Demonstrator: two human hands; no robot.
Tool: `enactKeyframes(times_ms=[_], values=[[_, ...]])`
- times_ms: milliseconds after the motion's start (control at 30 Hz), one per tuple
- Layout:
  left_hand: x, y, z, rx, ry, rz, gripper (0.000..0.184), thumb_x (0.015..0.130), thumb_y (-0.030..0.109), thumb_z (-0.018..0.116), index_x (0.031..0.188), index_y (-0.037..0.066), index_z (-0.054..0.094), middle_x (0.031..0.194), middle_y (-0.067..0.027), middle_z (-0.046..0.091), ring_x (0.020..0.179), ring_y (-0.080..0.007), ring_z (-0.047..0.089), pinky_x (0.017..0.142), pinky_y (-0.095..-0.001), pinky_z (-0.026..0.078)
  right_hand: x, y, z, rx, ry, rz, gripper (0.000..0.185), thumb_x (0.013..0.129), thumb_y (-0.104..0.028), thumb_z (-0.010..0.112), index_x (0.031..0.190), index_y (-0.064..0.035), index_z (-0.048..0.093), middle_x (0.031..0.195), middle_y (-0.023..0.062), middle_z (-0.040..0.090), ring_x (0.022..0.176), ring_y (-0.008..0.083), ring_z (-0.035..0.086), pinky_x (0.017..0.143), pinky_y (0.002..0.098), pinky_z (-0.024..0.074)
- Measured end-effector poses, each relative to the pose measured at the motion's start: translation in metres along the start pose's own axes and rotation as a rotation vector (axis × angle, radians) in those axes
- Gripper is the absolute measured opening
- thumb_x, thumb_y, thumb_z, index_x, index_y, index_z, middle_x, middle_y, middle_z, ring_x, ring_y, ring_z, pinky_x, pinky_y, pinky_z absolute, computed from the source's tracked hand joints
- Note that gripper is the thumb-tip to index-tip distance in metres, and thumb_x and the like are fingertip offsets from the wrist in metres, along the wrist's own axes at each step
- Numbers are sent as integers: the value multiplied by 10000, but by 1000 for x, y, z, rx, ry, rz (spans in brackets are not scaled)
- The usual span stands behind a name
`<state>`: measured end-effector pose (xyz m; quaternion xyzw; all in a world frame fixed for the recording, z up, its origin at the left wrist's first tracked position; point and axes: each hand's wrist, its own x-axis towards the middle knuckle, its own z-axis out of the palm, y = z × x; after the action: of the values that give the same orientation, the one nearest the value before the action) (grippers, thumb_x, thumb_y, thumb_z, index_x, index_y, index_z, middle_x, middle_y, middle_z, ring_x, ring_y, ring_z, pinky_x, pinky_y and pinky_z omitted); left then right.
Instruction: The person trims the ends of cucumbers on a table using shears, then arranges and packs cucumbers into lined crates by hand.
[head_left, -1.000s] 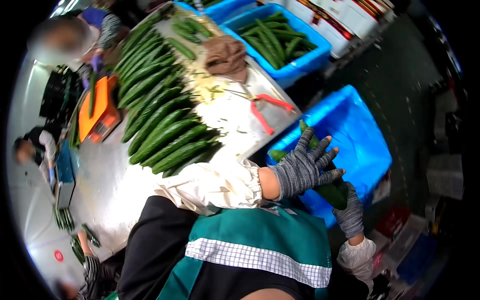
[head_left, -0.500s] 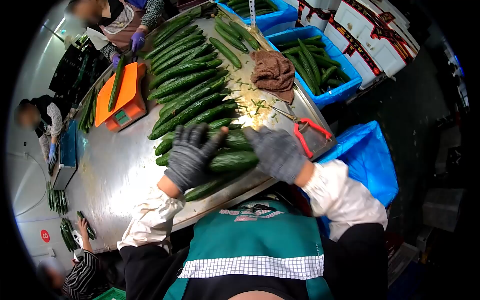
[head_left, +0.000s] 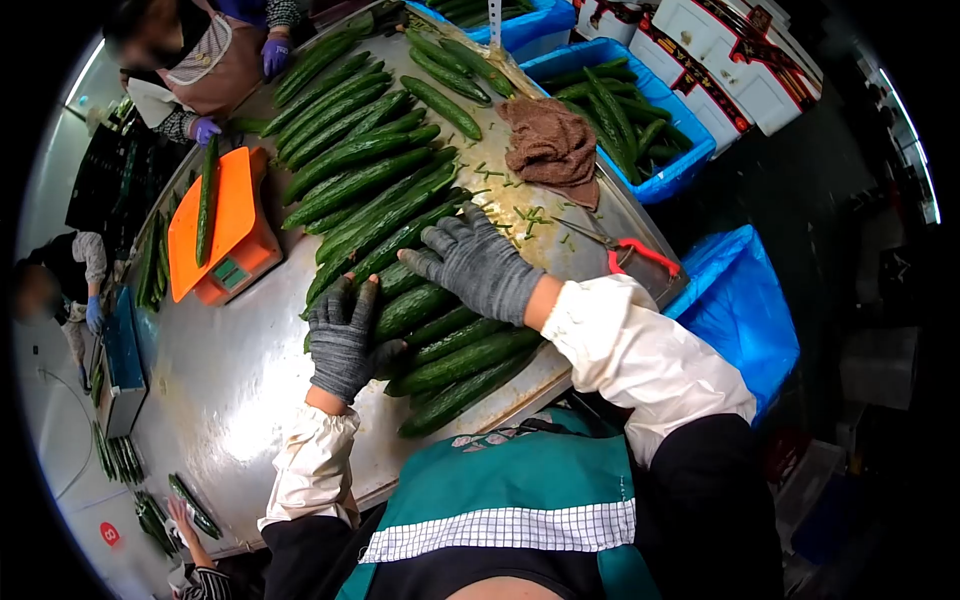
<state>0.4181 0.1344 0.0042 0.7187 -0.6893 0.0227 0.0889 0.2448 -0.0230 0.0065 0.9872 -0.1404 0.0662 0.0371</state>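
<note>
The person's left hand (head_left: 340,340), in a grey fingertipless glove, lies on the left ends of the near cucumbers, fingers a little apart and thumb stretched out to the right. The right hand (head_left: 480,268), gloved alike, reaches over the right side of the same cucumbers, palm down with the fingers spread; whether either hand grips one, I cannot tell.

The row of cucumbers (head_left: 385,212) runs from the near edge of the metal table (head_left: 220,385) to its far end, the cucumbers side by side and slanting. To the right of the row lie green scraps, a crumpled brown cloth (head_left: 550,150) and red-handled scissors (head_left: 650,253), the last near the table's right corner.

Left of the row stands an orange digital scale (head_left: 238,205) with a single cucumber (head_left: 207,205) on it; a co-worker's purple-gloved hand (head_left: 205,130) is at that cucumber's far end. Beyond the table's right edge, a far blue-lined bin (head_left: 665,187) holds cucumbers, and a nearer blue-lined bin (head_left: 748,310) stands beside the corner.
</note>
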Motion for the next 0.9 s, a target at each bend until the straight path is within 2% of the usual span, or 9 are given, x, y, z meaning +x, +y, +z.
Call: enactKeyframes(times_ms=[33, 133, 200, 267, 333, 433, 600, 767, 900], values=[[1, -1, 1, -3, -7, 3, 927, 578, 469, 720, 1349, 138, 326, 1255, -193, 391, 1114, -361, 397, 936, -466, 298, -5, 3, -5, 64, -26, 31, 491, 832, -193, 475, 1312, -172, 372, 1247, 128, 444, 1156, 286, 426, 1013, 532, 213], [3, -4, 4, 45, -39, 70, 913, 630, 530, 653, 1353, 98, 300, 1296, -189, 370, 1150, -361, 375, 957, -476, 267, -49, 26, -31, 332, 92, 150, 567, 771, -222, 579, 1299, -142, 385, 1238, 134, 447, 1146, 290, 429, 1016, 481, 247], [5, -1, 1, 75, -77, 18, 878, 619, 517, 663, 1329, 115, 338, 1284, -171, 386, 1166, -359, 366, 964, -496, 247, -95, 57, 0, 475, 282, 384, 642, 695, -221, 665, 1272, -101, 408, 1239, 158, 436, 1147, 308, 415, 1013, 414, 278], [4, 1, 0, 112, -112, 3, 893, 625, 529, 657, 1343, 124, 315, 1316, -168, 361, 1186, -357, 353, 966, -505, 241, -148, 73, 41, 274, 358, 685, 624, 656, -211, 697, 1212, -55, 458, 1252, 182, 419, 1151, 333, 404, 1004, 375, 295], [4, 3, 0, 153, -127, -26, 909, 628, 538, 653, 1355, 131, 290, 1342, -164, 336, 1196, -354, 345, 963, -510, 243, -178, 83, 34, 494, 95, 1085, 554, 643, -227, 709, 1124, -35, 514, 1296, 208, 366, 1200, 356, 343, 1017, 407, 272], [5, 3, 0, 137, -175, -29, 947, 632, 543, 651, 1371, 110, 248, 1357, -178, 313, 1203, -362, 336, 954, -505, 255, -224, 74, 41, 262, -31, 919, 522, 613, -273, 722, 1037, -27, 543, 1340, 219, 301, 1256, 369, 263, 1035, 465, 217], [10, 8, -6, 96, -186, -25, 955, 648, 523, 652, 1372, 66, 228, 1369, -204, 292, 1195, -367, 344, 941, -478, 280, -235, 79, 49, 234, -137, 850, 538, 615, -296, 694, 1066, -42, 547, 1362, 209, 263, 1291, 352, 203, 1027, 571, 119], [23, 10, -6, -198, -51, -161, 787, 803, 452, 541, 1356, -20, 240, 1376, -204, 304, 1258, -356, 295, 1037, -383, 223, -220, 102, 48, 232, -462, 864, 540, 648, -307, 641, 1147, -127, 541, 1334, 202, 302, 1221, 366, 291, 988, 560, 206], [41, 5, -10, -135, -64, -158, 748, 830, 423, 516, 1354, -31, 233, 1382, -200, 295, 1268, -348, 286, 1045, -376, 212, -229, 108, 22, 348, -265, 843, 596, 668, -250, 614, 1246, -205, 477, 1216, 213, 416, 1071, 393, 433, 927, 512, 319]])
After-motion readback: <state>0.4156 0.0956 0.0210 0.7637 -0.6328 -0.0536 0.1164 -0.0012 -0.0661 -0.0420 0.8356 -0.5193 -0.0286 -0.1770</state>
